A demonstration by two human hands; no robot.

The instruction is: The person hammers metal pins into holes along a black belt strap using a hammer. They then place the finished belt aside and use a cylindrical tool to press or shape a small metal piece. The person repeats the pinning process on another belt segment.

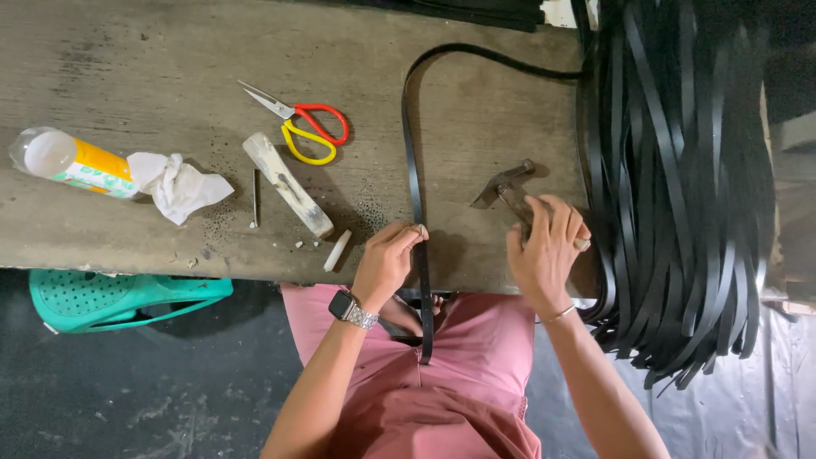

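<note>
Left hand (387, 259) pinching a black strap (414, 170) at the near edge of the worn wooden tabletop (127, 68). Right hand (546, 251) just right of the strap, fingers curled on a small rusty metal tool (503, 184), grip partly hidden. Left of the strap: a white wooden stick (287, 184), a thin nail (256, 197), a chalk stub (337, 251), red-and-yellow scissors (302, 126), a crumpled cloth (177, 185), a plastic bottle (68, 161). Far right of the strap, a glossy heap of black strips (688, 187) spilling over the edge, cut off at top. Strap's lower end hanging over pink trousers (476, 365). Green stool (102, 297) below, partly hidden.
</note>
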